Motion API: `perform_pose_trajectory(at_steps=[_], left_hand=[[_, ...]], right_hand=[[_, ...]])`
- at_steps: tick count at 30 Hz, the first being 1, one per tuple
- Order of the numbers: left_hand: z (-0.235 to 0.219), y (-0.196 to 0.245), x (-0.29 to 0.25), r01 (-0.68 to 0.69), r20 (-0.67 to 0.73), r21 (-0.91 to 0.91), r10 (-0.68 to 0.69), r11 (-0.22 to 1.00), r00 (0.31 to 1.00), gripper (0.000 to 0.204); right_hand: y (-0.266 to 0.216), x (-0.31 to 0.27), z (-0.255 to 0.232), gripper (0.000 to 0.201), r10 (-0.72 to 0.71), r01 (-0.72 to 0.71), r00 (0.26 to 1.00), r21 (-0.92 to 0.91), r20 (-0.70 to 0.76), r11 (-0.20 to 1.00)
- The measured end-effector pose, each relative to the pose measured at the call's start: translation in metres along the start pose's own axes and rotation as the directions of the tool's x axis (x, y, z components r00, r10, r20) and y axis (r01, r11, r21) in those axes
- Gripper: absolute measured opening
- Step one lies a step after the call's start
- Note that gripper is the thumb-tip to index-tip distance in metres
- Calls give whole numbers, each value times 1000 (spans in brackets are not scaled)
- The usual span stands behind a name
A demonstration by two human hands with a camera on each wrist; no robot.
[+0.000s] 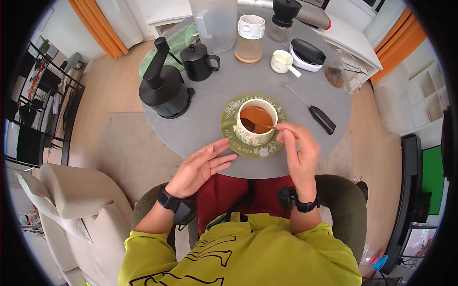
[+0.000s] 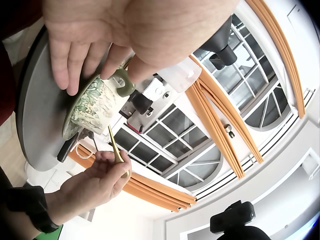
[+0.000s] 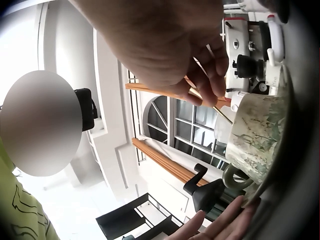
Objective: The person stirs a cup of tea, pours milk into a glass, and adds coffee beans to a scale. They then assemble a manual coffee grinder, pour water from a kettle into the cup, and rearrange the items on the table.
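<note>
A patterned cup (image 1: pixel 255 138) of reddish-brown liquid stands on a green saucer (image 1: pixel 263 152) near the table's front edge. My right hand (image 1: pixel 301 151) pinches the handle of a gold spoon (image 1: pixel 265 126), whose dark bowl lies in the liquid at the cup's left side. The right wrist view shows the spoon (image 3: pixel 223 114) slanting from the fingers to the cup (image 3: pixel 256 135). At the saucer's left rim, my left hand (image 1: pixel 198 167) is held with fingers extended, holding nothing; in the left wrist view its fingers (image 2: pixel 75 65) lie beside the saucer.
Left of the saucer stand a black grinder (image 1: pixel 164 93) and a black pitcher (image 1: pixel 198 64). A black frother (image 1: pixel 322 119) lies to the right. Behind are a lidded container (image 1: pixel 249 40), a white scoop (image 1: pixel 281 62), a clear jug (image 1: pixel 215 26) and a glass carafe (image 1: pixel 335 77).
</note>
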State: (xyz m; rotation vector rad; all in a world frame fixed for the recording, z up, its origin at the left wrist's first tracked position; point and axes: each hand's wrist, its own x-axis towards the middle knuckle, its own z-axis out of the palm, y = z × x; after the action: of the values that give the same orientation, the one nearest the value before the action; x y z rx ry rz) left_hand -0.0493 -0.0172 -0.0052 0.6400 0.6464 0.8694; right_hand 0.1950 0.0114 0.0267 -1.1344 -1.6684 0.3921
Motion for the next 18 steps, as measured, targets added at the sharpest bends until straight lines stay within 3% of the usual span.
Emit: perform_pose_trajectory(at_steps=[8, 10, 13, 18], left_hand=[[1, -2, 1, -6, -10, 12, 6, 1000, 1000, 55], [-2, -3, 1, 0, 4, 1, 0, 1000, 1000, 53], [-1, -3, 1, -4, 5, 4, 4, 1000, 1000, 54], [1, -3, 0, -16, -8, 18, 16, 1000, 1000, 55]], right_hand=[[-2, 2, -15, 12, -50, 47, 997, -62, -56, 997], [-10, 2, -20, 12, -78, 82, 982, 16, -175, 997], [-13, 4, -29, 11, -143, 139, 979, -38, -146, 990], [-11, -2, -36, 11, -122, 115, 986, -62, -110, 991]])
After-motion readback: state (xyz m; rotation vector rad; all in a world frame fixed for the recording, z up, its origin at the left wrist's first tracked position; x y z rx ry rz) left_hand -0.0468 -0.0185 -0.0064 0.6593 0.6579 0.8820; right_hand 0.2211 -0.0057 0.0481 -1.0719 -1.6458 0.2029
